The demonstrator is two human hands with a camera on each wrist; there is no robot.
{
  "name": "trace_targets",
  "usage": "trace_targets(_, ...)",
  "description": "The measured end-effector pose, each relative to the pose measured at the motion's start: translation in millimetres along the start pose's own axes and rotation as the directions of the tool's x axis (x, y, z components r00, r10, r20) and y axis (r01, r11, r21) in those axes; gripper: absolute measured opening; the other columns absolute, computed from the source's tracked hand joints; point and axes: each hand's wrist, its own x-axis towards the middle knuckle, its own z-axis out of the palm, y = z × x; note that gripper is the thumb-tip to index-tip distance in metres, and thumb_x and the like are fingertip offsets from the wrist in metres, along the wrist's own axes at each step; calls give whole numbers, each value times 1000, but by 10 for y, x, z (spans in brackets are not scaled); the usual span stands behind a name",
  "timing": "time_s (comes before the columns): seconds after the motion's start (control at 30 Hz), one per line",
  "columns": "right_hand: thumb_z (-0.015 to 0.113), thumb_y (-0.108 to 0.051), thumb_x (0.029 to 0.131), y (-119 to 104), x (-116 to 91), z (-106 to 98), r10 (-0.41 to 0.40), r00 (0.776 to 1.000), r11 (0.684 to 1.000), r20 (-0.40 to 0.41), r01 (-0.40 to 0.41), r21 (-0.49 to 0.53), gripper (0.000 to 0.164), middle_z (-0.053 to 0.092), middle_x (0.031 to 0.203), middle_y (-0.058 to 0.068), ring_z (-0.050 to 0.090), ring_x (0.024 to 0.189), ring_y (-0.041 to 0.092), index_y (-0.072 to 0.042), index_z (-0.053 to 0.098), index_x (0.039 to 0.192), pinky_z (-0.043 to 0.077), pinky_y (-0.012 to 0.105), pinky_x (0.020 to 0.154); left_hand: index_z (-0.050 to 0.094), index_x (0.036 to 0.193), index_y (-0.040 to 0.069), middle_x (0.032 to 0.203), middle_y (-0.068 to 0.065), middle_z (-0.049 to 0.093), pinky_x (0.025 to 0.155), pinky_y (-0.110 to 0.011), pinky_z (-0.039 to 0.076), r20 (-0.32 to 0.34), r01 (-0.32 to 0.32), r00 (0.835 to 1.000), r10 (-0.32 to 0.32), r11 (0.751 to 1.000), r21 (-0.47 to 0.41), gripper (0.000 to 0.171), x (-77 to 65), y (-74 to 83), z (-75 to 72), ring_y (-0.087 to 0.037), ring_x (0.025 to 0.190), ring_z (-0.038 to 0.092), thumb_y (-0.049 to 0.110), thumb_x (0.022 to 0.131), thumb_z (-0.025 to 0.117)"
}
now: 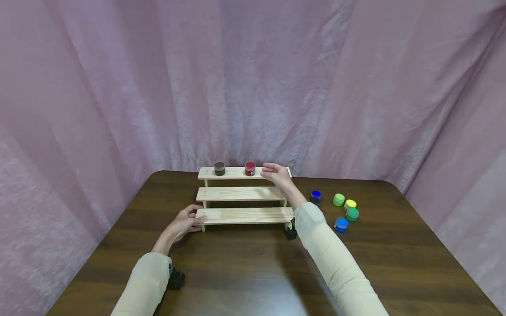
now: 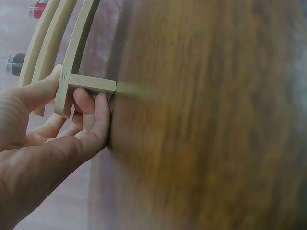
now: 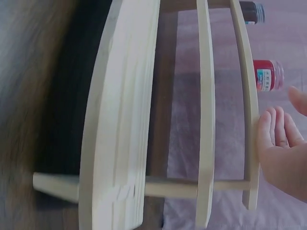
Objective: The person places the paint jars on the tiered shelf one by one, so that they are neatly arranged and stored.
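Observation:
A three-step wooden display rack (image 1: 245,214) stands on the table. My left hand (image 1: 183,223) grips the left end of its lowest step, thumb on top and fingers curled beneath by the leg (image 2: 93,84). Over the right end of the top step is my right hand (image 1: 278,176), fingers extended and nothing held. The right wrist view shows its fingers (image 3: 279,128) at the top step, apart from a red paint jar (image 3: 264,75). That jar stands upright near the middle of the top step. A dark brown paint jar (image 1: 219,169) stands farther left on the same step.
Right of the rack, several paint jars sit on the brown table (image 1: 395,245): dark blue (image 1: 315,196), light green (image 1: 338,199), yellow (image 1: 349,205), green (image 1: 352,214) and blue (image 1: 341,224). A pink curtain (image 1: 253,87) hangs behind the table.

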Motion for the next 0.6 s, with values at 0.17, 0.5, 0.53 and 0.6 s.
trace_targets(0.17,61,-5,93,20,-85,-111,2,1000,999,10,-1,-33,48,53,137,25,56,124,33,2,49,139,43,41,109,32,143,-1,91,-1,61,78,-28,55,5,-4,1000,4,1000,2,56,-9,-5,-1,-11,77,59,12,96,61)
trace_targets(0.5,60,-9,94,74,-231,-383,-2,999,999,-39,1,-42,47,52,139,22,59,114,21,1,49,139,42,42,110,31,143,-1,93,0,61,80,-29,55,9,-6,1000,6,1000,6,59,-3,-5,-10,-11,79,60,15,96,62)
trace_targets(0.53,60,-9,95,73,-251,-409,2,999,1000,-45,-3,-27,47,51,139,22,58,113,18,1,49,139,42,42,110,31,144,0,93,0,61,80,-28,55,10,-5,1000,5,1000,5,59,-6,-10,-13,-11,79,59,15,96,62)
trace_targets(0.6,59,-8,96,70,-288,-459,5,999,1000,-54,-5,2,46,51,140,22,58,110,14,2,48,140,41,41,111,31,144,0,92,0,61,80,-28,55,12,1,1000,-1,1000,-2,59,-9,-23,-17,-10,78,59,15,96,62)
